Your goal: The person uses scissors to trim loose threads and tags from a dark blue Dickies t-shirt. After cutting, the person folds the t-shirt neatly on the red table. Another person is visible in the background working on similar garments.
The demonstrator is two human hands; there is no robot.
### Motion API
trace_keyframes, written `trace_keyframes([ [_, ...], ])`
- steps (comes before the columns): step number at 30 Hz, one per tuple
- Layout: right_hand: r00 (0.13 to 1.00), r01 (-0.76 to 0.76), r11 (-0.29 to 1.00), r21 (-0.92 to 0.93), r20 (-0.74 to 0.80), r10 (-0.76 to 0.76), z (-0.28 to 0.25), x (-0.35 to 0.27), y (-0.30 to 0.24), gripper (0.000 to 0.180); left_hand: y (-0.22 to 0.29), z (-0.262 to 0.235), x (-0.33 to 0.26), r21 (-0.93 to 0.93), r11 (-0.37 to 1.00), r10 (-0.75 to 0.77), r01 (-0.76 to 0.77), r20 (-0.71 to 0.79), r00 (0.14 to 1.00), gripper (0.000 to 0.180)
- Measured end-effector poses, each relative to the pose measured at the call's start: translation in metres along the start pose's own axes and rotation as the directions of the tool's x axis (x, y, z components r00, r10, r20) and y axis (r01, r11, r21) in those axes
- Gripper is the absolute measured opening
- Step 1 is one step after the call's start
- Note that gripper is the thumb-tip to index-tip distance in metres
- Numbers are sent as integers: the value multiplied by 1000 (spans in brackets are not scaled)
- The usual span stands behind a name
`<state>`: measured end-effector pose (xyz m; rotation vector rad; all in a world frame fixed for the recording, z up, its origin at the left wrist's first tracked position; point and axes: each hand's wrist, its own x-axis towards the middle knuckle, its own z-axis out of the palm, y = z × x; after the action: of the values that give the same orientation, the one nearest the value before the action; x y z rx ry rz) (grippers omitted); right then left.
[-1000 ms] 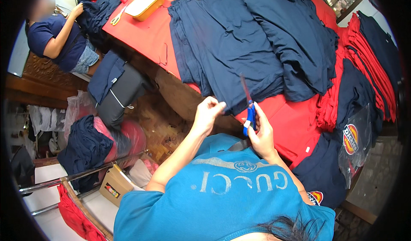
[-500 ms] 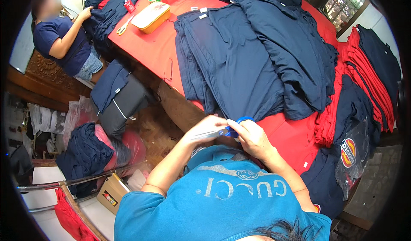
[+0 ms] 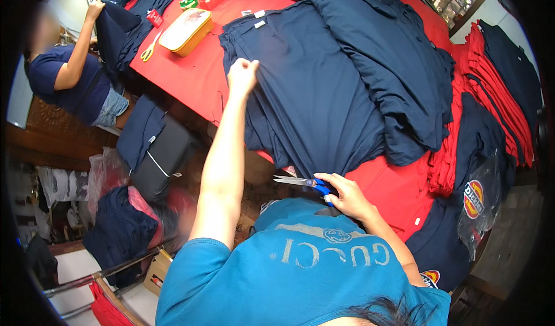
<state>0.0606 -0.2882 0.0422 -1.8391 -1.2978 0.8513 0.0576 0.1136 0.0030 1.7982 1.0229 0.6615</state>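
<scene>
My right hand (image 3: 347, 197) is closed around the blue handles of a pair of scissors (image 3: 296, 181), near my body at the table's front edge. The silver blades point left and stand slightly apart. My left hand (image 3: 243, 78) is stretched far forward over the left side of a navy garment (image 3: 312, 89), its fingers pinched together. Whatever lies between those fingertips, if anything, is too small to make out. The garment lies spread on the red-covered table (image 3: 179, 86), its near end hanging toward my lap.
A second navy garment (image 3: 381, 71) lies alongside. Yellow-handled scissors (image 3: 149, 49) and a yellow lidded box (image 3: 186, 32) sit at the far left. Folded red and navy clothes (image 3: 491, 89) are stacked at right. A co-worker (image 3: 72, 74) handles navy cloth. A dark padded seat (image 3: 165, 152) stands left.
My left hand has moved from beside my right hand to far forward over the garment. The scissors now show fully in my right hand. The co-worker has raised the navy cloth.
</scene>
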Motion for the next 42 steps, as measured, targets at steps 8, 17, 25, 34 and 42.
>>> trace_keyframes([
  [8, 988, -94, 857, 507, -60, 144, -16, 35, 8, 57, -14, -11, -16, -603, 559, -241, 569, 539, 807, 51],
  [17, 929, -7, 996, 91, -367, 40, -12, 133, -20, 58, 21, -19, -28, -642, 416, -247, 644, 602, 759, 12],
  [25, 899, -56, 974, -218, -436, -46, -7, 166, -36, 57, 22, -18, -27, -801, 421, 71, 425, 496, 865, 26],
  [34, 887, -39, 973, -226, -457, -70, -18, 186, -37, 59, 39, -20, -36, -764, 501, 80, 405, 507, 858, 39],
  [42, 870, 34, 971, -235, -471, -144, -18, 191, -29, 53, 42, -19, -36, -741, 512, 74, 434, 542, 837, 42],
])
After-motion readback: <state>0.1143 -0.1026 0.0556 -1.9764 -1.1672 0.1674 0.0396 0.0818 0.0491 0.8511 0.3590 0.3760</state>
